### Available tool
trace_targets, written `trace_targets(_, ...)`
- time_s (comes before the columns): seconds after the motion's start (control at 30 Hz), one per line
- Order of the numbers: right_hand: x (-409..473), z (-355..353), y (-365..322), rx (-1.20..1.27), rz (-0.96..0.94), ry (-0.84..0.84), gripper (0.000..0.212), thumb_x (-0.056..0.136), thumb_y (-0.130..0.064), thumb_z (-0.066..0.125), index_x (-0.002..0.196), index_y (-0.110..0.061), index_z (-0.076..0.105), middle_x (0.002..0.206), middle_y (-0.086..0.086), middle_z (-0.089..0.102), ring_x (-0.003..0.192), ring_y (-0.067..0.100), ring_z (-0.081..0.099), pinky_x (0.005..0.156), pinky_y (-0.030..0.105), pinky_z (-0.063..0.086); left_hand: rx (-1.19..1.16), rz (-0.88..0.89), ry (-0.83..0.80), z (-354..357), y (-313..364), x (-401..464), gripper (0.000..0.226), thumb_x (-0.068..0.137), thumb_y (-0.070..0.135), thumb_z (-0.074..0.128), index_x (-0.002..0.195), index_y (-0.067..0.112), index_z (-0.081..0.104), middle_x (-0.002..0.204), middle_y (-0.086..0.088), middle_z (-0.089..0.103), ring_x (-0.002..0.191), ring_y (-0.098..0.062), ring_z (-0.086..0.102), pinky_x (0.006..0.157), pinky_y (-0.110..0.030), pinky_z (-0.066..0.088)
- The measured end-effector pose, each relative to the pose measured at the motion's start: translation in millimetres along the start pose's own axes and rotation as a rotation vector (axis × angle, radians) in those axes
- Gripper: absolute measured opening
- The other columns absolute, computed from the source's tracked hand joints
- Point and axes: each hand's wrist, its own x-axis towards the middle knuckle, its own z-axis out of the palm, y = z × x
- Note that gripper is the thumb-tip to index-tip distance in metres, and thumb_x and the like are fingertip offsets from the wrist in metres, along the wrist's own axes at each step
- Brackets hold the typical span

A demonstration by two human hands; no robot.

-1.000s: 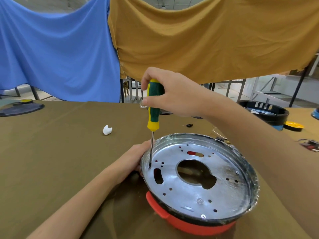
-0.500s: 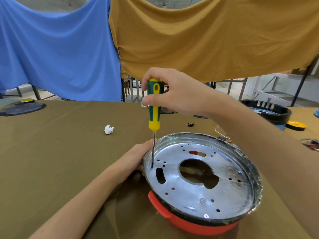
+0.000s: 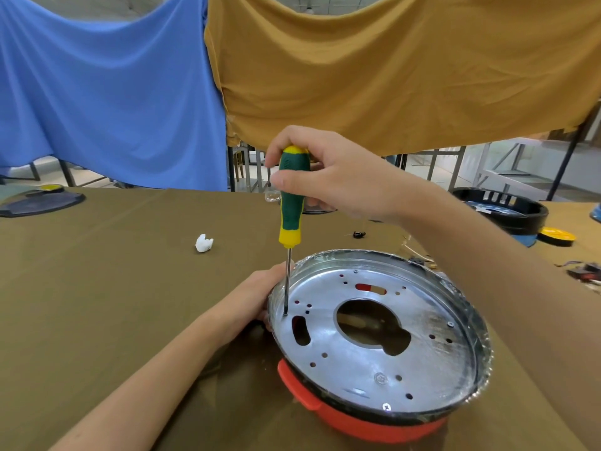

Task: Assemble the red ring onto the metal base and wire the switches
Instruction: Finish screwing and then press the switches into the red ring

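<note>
A round metal base (image 3: 422,359) with many holes and a large centre cut-out sits tilted on the red ring (image 3: 351,421), which shows beneath its near edge. My right hand (image 3: 335,180) grips the green and yellow screwdriver (image 3: 291,203) upright. Its tip stands at the base's left inner edge. My left hand (image 3: 253,297) holds the base's left rim from outside; its fingers are hidden behind the rim. A screw head (image 3: 386,407) shows at the base's near edge.
The table wears an olive-brown cloth (image 3: 97,304). A small white part (image 3: 204,243) lies left of the screwdriver. A small black part (image 3: 359,235) and loose wires (image 3: 419,255) lie behind the base. A black ring (image 3: 507,209) and yellow disc (image 3: 556,236) sit far right, a dark lid (image 3: 39,203) far left.
The right hand has shifted its hold on the screwdriver handle, with the tip staying at the same spot on the base. The left hand has kept its place on the rim.
</note>
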Motion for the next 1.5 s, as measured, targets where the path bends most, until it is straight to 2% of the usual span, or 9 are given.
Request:
trace_targets(0.23,5,25,-6,-0.587,0.014,0.378,0.049,0.093,-0.053,0.057,0.068,-0.017,0.037,0.058,-0.003,0.038,0.055,0.018,0.035,0.051,0.033,0.03,-0.02,-0.022,0.02,-1,-1,0,0.053,0.098,0.062,0.041,0.114,0.021,0.071,0.122,-0.032,0.061,0.109,-0.049,0.061,0.108,-0.065,0.036)
trace_targets(0.47,1,-8,-2,0.067,0.064,-0.092,0.022,0.099,-0.021,0.059,0.119,-0.013,0.059,0.083,0.003,0.054,0.065,0.014,0.047,0.057,0.028,0.04,-0.051,-0.002,-0.01,1,0,-1,0.049,0.099,0.059,0.041,0.112,0.024,0.073,0.123,-0.039,0.055,0.098,-0.033,0.055,0.103,-0.063,0.04)
trace_targets(0.6,0,-3,3,-0.035,0.005,0.06,0.031,0.091,-0.034,0.07,0.099,-0.006,0.062,0.083,0.016,0.063,0.067,0.026,0.058,0.068,0.04,0.055,-0.062,-0.008,-0.009,1,1,-1,0.054,0.097,0.063,0.044,0.114,0.02,0.071,0.122,-0.036,0.058,0.101,-0.042,0.061,0.107,-0.065,0.036)
trace_targets(0.73,3,26,2,-0.457,-0.007,0.383,0.042,0.093,-0.041,0.059,0.069,-0.017,0.034,0.057,-0.001,0.043,0.055,0.019,0.036,0.051,0.034,0.031,-0.057,0.003,-0.005,1,1,-1,0.06,0.091,0.064,0.045,0.115,0.016,0.07,0.122,-0.036,0.058,0.097,-0.031,0.057,0.107,-0.064,0.036)
trace_targets(0.9,5,6,-1,-0.052,0.091,0.08,0.022,0.099,-0.032,0.052,0.107,-0.012,0.057,0.072,-0.003,0.053,0.062,0.013,0.044,0.059,0.031,0.038,-0.039,0.003,0.004,0,-1,0,0.058,0.1,0.06,0.041,0.117,0.011,0.067,0.121,-0.037,0.056,0.095,-0.029,0.054,0.106,-0.064,0.036)
trace_targets(1.0,-1,-10,1,0.073,0.071,-0.124,0.019,0.098,-0.019,0.056,0.117,-0.015,0.058,0.1,0.022,0.061,0.071,0.021,0.045,0.064,0.037,0.038,-0.034,0.003,0.002,1,-1,0,0.056,0.1,0.059,0.04,0.118,0.014,0.068,0.123,-0.035,0.057,0.096,-0.029,0.055,0.107,-0.064,0.036)
trace_targets(1.17,-3,-8,2,0.077,0.016,-0.016,0.03,0.093,-0.027,0.069,0.105,-0.001,0.061,0.096,0.03,0.063,0.069,0.032,0.052,0.067,0.049,0.049,-0.042,0.001,0.007,0,-2,1,0.053,0.1,0.059,0.04,0.116,0.017,0.069,0.122,-0.035,0.058,0.096,-0.03,0.057,0.107,-0.064,0.037)
trace_targets(1.33,7,20,-9,-0.379,0.01,0.273,0.048,0.087,-0.05,0.066,0.076,-0.009,0.044,0.065,0.001,0.043,0.06,0.017,0.038,0.057,0.038,0.04,-0.024,-0.018,0.006,0,-2,1,0.053,0.095,0.066,0.043,0.113,0.025,0.072,0.121,-0.032,0.061,0.101,-0.042,0.061,0.107,-0.063,0.037)
trace_targets(1.5,6,14,-5,-0.17,0.039,0.127,0.044,0.096,-0.048,0.057,0.093,-0.004,0.053,0.069,-0.003,0.042,0.06,0.012,0.038,0.058,0.028,0.036,-0.03,-0.003,0.003,-1,-4,1,0.052,0.099,0.06,0.041,0.113,0.02,0.071,0.119,-0.036,0.059,0.096,-0.034,0.057,0.106,-0.066,0.036)
